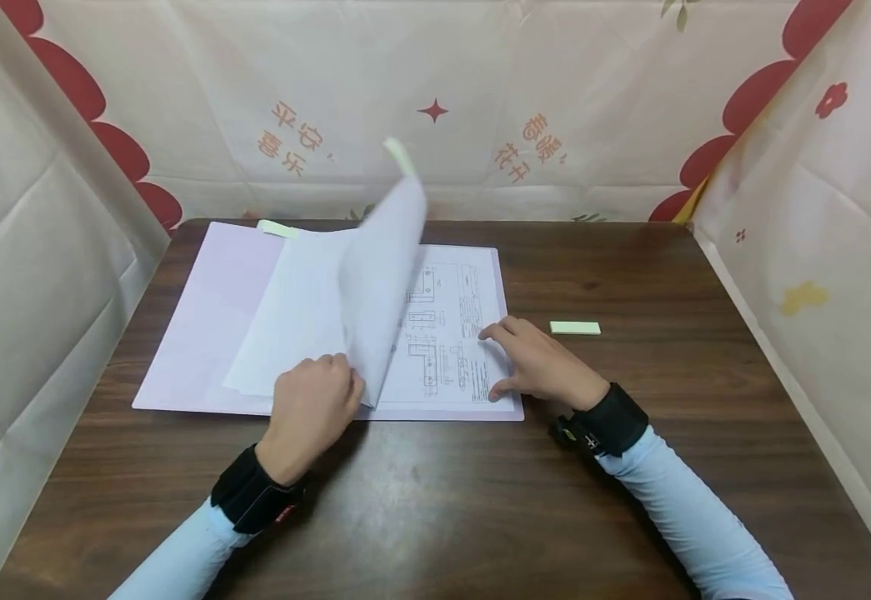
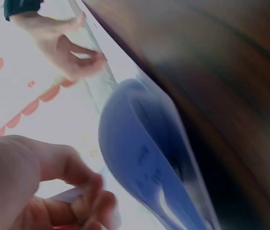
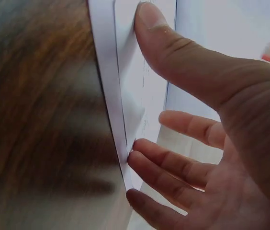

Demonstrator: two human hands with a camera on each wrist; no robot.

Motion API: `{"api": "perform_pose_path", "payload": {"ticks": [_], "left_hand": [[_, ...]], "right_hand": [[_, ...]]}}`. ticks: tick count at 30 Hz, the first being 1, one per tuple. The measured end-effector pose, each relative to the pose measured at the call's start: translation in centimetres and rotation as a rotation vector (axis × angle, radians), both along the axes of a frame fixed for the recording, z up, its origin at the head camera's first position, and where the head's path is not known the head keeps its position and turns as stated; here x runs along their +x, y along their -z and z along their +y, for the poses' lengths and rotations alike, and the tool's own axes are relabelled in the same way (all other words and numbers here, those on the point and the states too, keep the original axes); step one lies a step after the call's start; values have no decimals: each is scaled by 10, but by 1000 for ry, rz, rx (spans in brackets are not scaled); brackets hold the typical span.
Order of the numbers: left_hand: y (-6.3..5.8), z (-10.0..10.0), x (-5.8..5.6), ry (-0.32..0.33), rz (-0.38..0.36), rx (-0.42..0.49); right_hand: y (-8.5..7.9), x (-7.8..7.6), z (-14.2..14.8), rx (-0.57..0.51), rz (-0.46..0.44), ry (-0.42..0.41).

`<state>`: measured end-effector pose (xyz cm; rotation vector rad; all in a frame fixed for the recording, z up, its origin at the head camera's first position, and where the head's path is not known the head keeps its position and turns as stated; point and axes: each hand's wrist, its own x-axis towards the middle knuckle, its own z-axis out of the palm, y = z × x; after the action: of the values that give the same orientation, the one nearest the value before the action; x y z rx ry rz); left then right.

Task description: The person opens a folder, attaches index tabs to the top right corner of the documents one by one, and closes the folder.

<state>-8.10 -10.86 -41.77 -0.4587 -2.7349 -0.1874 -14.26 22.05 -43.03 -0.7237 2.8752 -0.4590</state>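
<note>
On the table lies an opened pale lilac folder (image 1: 187, 333) with white sheets in it. My left hand (image 1: 315, 400), fingers curled, is at the lower edge of a raised sheet (image 1: 386, 267) and seems to pinch it; the contact is partly hidden. That sheet stands up and bends, a pale green tab (image 1: 399, 156) at its top. Under it, on the right, a printed drawing sheet (image 1: 450, 333) shows line diagrams. My right hand (image 1: 543, 362), fingers spread, touches the right edge of the drawing sheet and folder. In the right wrist view its thumb (image 3: 173, 48) rests on the paper.
A pale green sticky-note pad (image 1: 575, 328) lies on the brown wooden table (image 1: 630, 275), right of the folder. Another green tab (image 1: 277, 228) sticks out atop the left sheets (image 1: 277, 325). Cream printed cloth (image 1: 435, 50) hangs around the back and sides.
</note>
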Motion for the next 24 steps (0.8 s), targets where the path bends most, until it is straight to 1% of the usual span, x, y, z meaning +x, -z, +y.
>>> {"api": "perform_pose_path", "payload": {"ticks": [1,3,5,7,10,14,20,22,24], "left_hand": [[0,-5,0,-22,-9,3],[1,-13,1,-64,-49,5],[2,-20,3,-92,-96,7],[3,-25,5,-107,-136,5],[5,-29,8,-105,-171,-1],[5,-31,8,-89,-185,-30],[-1,-31,10,-86,-222,-68],[-3,-28,11,-76,-223,-80],[-6,-23,10,-53,-205,-88]], "right_hand": [[-1,0,0,-2,1,4],[-3,1,0,-4,0,8],[-3,1,0,-4,-8,9],[-3,1,-1,-6,-17,9],[-1,0,-1,-10,-25,13],[-1,1,-1,-17,-26,17],[-1,0,-2,-13,-45,28],[-1,0,-2,-8,-50,33],[-2,0,-2,-6,-51,34]]}}
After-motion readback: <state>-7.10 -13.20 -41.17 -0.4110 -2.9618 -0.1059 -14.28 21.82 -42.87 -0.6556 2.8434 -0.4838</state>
